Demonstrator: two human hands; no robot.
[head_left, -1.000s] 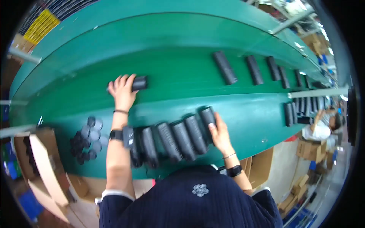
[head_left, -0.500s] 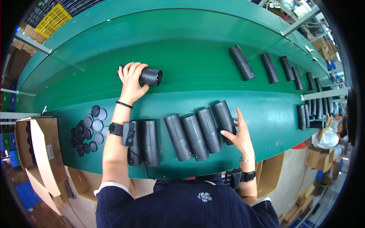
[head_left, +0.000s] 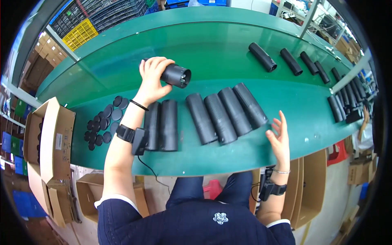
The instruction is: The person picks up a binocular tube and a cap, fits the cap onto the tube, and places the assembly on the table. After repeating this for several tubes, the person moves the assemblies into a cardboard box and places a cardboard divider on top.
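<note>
My left hand (head_left: 152, 81) is wrapped round a black perforated cylinder (head_left: 175, 75), lifted above the bench. The cylinder's hollow end points right and shows some small parts inside. My right hand (head_left: 280, 139) is raised with its fingers apart, holding nothing, just right of a slanting black cylinder (head_left: 250, 105). Three more like it lie alongside, the leftmost being a tilted cylinder (head_left: 201, 118). Under my left forearm, two black cylinders rest side by side, one partly hidden; the other cylinder (head_left: 168, 125) shows fully. Left of that arm lie several loose black discs (head_left: 108, 111).
An open cardboard box (head_left: 61, 141) stands at the bench's left end. Several black tubes lie spaced along the dark green strip (head_left: 212, 53) at the back right, with a cluster of tubes (head_left: 335, 108) at the far right. Cardboard boxes (head_left: 312, 188) sit below the front edge.
The view has shifted. My left hand still grips the cylinder, now nearer the front row. My right hand has come away from the rightmost cylinder of the row.
</note>
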